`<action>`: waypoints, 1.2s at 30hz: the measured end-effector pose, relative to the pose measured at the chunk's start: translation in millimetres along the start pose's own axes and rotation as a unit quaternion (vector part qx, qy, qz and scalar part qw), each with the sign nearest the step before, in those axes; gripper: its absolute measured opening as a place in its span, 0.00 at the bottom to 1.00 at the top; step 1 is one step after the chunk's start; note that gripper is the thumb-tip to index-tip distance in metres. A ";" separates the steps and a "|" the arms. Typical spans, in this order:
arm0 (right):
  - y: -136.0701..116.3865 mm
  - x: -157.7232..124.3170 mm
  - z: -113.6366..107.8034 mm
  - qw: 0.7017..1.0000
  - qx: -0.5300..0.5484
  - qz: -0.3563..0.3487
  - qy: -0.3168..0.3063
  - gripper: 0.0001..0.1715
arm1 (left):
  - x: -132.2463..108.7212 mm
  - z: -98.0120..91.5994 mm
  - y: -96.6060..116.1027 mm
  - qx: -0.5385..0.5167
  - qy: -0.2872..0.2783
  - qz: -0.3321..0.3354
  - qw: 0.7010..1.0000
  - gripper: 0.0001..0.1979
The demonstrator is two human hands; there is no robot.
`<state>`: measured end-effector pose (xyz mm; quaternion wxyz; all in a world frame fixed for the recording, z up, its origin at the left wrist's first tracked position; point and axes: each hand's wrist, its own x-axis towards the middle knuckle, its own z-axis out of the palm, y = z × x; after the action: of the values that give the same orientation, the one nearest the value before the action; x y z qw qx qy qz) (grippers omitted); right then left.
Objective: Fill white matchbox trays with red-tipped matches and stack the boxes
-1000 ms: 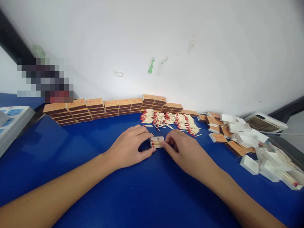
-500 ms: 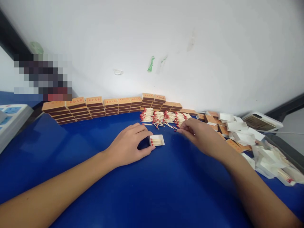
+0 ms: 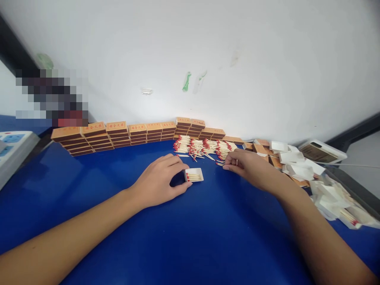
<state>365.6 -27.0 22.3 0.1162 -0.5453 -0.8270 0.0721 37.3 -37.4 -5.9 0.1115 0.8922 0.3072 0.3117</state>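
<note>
My left hand [image 3: 162, 180] rests on the blue table [image 3: 190, 237] with thumb and fingers pinching the left end of a small white matchbox tray [image 3: 194, 174] that holds a few red-tipped matches. My right hand [image 3: 247, 166] lies to the right of the tray, at the near edge of a heap of loose red-tipped matches [image 3: 204, 147]. Its fingers are curled around some matches from the heap, and one stick shows between them.
A row of stacked brown matchboxes [image 3: 118, 134] lines the wall at the back. A jumble of brown sleeves and white empty trays [image 3: 299, 168] lies at the right, near a flat box [image 3: 322, 150]. A white power strip [image 3: 12, 148] sits at the far left.
My right hand left the tray and moved right and back to the match heap, where it closed on matches. My left hand stayed on the tray.
</note>
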 end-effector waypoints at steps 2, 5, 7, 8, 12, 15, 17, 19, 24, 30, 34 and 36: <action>1.8 0.2 0.9 1.000 0.001 0.009 0.005 0.08 | 0.2 -0.5 0.3 -0.001 -0.003 -0.002 1.000 0.13; 0.9 1.1 0.4 1.000 0.006 0.007 0.000 0.08 | 0.3 -1.1 0.5 0.000 -0.001 -0.003 1.000 0.13; -2.1 2.1 -1.0 1.000 0.007 0.003 -0.008 0.09 | 0.1 -1.4 0.5 0.000 0.000 -0.002 1.000 0.13; -4.1 2.6 -1.8 1.000 0.009 0.003 -0.011 0.09 | 0.0 -1.4 0.5 -0.001 0.001 -0.001 1.000 0.13; -16.0 3.7 -2.5 0.999 0.032 -0.001 -0.020 0.09 | 0.1 -0.8 0.2 -0.001 0.001 0.003 1.000 0.13; -32.2 2.8 2.0 0.998 0.044 -0.028 0.018 0.08 | 0.4 0.1 0.2 0.002 0.001 0.005 1.000 0.14; -47.0 1.3 7.1 0.996 0.043 -0.066 0.051 0.08 | 0.6 0.6 0.4 0.000 0.004 0.006 1.000 0.13; -62.7 -0.6 13.6 0.991 0.034 -0.109 0.071 0.07 | 0.8 1.0 0.7 -0.003 0.006 0.007 1.000 0.13; -87.7 -1.2 31.0 0.980 -0.053 -0.162 0.101 0.07 | 1.3 1.8 0.8 0.001 0.006 0.008 1.000 0.13; -90.5 1.0 36.2 0.976 -0.087 -0.167 0.108 0.08 | 1.2 2.7 -0.3 0.001 0.005 0.014 1.000 0.12; -80.9 1.0 29.2 0.985 -0.009 -0.132 0.111 0.07 | 0.6 2.3 0.0 -0.002 0.007 0.014 1.000 0.12; -70.0 2.9 27.4 0.988 -0.001 -0.074 0.136 0.07 | 0.4 2.1 0.1 -0.001 0.009 0.015 1.000 0.13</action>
<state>295.2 -51.8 13.5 0.2323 -0.4873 -0.8417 -0.0121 38.9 -37.3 -7.2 0.1056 0.8937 0.2947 0.3214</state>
